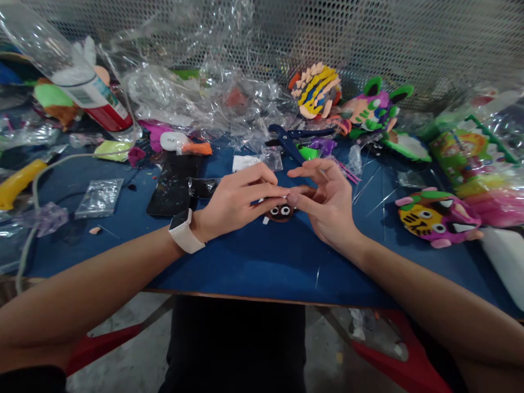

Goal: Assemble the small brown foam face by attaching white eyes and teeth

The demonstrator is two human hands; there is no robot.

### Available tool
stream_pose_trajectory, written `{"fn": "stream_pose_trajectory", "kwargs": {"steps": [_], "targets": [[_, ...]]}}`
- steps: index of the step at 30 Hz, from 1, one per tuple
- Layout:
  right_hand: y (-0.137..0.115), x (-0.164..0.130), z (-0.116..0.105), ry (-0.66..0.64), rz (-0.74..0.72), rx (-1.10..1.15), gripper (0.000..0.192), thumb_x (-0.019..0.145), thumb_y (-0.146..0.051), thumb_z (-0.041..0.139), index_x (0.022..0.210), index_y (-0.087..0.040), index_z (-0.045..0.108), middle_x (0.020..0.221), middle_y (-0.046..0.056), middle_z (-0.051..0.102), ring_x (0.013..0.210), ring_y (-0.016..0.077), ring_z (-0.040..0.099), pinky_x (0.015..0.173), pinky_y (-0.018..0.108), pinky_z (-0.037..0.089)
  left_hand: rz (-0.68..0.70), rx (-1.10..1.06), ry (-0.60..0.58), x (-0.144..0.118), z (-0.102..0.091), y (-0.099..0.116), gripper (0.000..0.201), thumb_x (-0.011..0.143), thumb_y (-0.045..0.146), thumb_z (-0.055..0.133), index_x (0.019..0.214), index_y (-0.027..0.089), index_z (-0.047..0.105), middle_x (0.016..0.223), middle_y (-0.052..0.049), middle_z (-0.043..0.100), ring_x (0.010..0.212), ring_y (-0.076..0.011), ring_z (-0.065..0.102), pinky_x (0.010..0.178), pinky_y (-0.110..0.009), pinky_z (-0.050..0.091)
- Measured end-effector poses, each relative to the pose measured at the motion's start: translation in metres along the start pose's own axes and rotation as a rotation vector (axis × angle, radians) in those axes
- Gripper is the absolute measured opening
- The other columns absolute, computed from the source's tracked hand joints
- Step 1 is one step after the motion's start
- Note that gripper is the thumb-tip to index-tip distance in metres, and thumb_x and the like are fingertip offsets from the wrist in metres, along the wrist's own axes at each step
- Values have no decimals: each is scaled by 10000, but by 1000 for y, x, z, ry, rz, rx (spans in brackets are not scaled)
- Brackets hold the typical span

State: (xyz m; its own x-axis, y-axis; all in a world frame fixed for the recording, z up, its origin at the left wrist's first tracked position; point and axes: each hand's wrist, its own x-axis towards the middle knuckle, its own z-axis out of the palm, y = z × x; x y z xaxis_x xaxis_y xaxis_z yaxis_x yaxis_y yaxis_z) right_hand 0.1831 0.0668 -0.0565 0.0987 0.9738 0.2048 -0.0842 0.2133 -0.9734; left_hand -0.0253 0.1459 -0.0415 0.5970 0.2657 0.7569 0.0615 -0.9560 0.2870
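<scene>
My left hand [248, 196], with a pale-banded watch on its wrist, meets my right hand [327, 199] at the fingertips over the blue table. Thumb and index finger of each hand are pinched together at one spot; whatever is between them is too small or hidden to name. Just beneath the fingertips lies a dark brown clay face [281, 212] with two white eyes and black pupils, partly covered by my hands. A small white bit sticks out at its left side. Behind my left hand is a black plastic-wrapped packet [203, 188].
Blue-handled pliers [286, 143] lie behind my hands. Clay faces [440, 218] and colourful packages [462, 150] are at the right. A black phone-like slab [174, 183], a clear bottle [88, 90], a white cable [35, 191] and crumpled plastic [176, 98] fill the left and back.
</scene>
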Motion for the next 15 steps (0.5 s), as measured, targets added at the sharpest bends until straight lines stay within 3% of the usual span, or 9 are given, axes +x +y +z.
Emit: {"fn": "stream_pose_trajectory", "kwargs": {"steps": [8,15], "targets": [[-1,0,1,-49,-8,9,636,753,-429,971,1241,-369,567,1271,8,700,985,229,786,885,433,695,1,37,-139,2,0,-4,198,1065,360,661,1188,243,763,1028,-67,700,945,-188,656,831,-322,538],[-1,1,3,-70,8,18,745,712,-471,997,1289,-380,533,1230,9,695,975,238,781,874,445,697,-64,23,-173,1,2,-3,221,1053,408,672,1182,240,734,1051,-68,683,977,-207,633,892,-343,507]]}}
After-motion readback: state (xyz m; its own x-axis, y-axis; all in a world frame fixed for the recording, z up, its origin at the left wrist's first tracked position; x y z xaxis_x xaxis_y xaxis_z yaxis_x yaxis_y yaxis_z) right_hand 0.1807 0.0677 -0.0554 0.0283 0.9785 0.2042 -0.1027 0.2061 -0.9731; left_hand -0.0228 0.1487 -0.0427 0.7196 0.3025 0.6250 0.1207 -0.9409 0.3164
